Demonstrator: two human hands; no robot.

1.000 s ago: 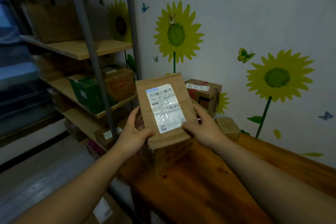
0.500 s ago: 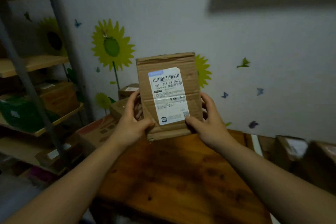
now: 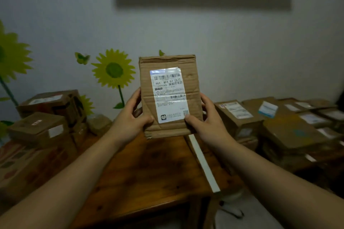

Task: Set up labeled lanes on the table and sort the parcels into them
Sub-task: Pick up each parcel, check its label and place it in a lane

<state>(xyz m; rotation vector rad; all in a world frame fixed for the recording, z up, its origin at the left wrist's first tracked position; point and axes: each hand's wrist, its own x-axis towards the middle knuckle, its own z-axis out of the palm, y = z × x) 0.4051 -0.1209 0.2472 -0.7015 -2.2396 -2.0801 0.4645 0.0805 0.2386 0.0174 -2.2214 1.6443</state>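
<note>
Flat cardboard parcel (image 3: 169,96), shipping label (image 3: 169,96) facing the camera, held upright above the wooden table (image 3: 149,173). Left hand (image 3: 130,122) and right hand (image 3: 206,122) grasp its lower edges. White strip (image 3: 203,163) lies on the table; stacked parcels (image 3: 279,126) flank both sides.

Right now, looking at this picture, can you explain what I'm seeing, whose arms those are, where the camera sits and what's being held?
There is no machine here: a person wears a camera on the head, looking down at their own bare arms. The left hand and right hand hold a flat brown cardboard parcel upright, its white shipping label facing the camera. Below is a brown wooden table with a white strip across it. Brown cardboard boxes are stacked left and right.
</note>
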